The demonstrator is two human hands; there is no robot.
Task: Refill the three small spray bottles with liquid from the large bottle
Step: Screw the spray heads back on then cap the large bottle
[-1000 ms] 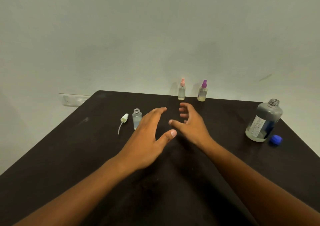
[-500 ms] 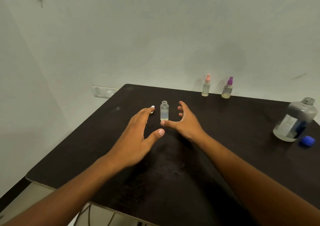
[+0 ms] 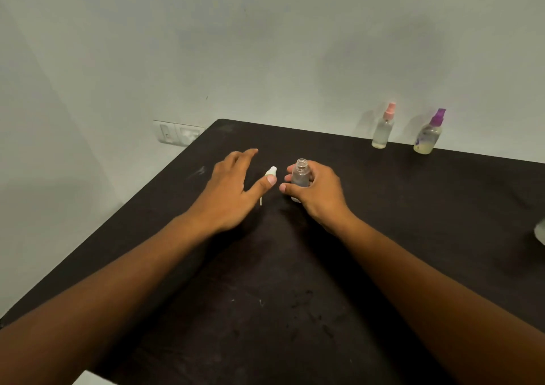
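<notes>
Our right hand (image 3: pixel 320 191) has its grip clamped on the small open bottle (image 3: pixel 300 175): fingers and thumb curl round its clear body, and its threaded neck stands uncapped above them. The bottle is upright, near the middle of the dark table (image 3: pixel 295 281); we cannot tell whether its base touches the table, as the hand hides it.

Our left hand (image 3: pixel 233 191) lies just beside it, to the left, with its grip apart: fingers stretched forward and the thumb pointing toward the right hand, holding nothing. Between the two thumbs lies the white spray head (image 3: pixel 270 172) on the table, its thin tube trailing back toward us, partly hidden by the left thumb.

At the far edge of the table, against the wall, stand two more small spray bottles, both upright and capped: the pink-topped bottle (image 3: pixel 383 128) and, just to its right, the purple-topped bottle (image 3: pixel 429 134), which holds a little pale liquid at the bottom. They are well apart from our hands.

On the wall beyond the table's left corner sits a white switch plate (image 3: pixel 177 132).
</notes>
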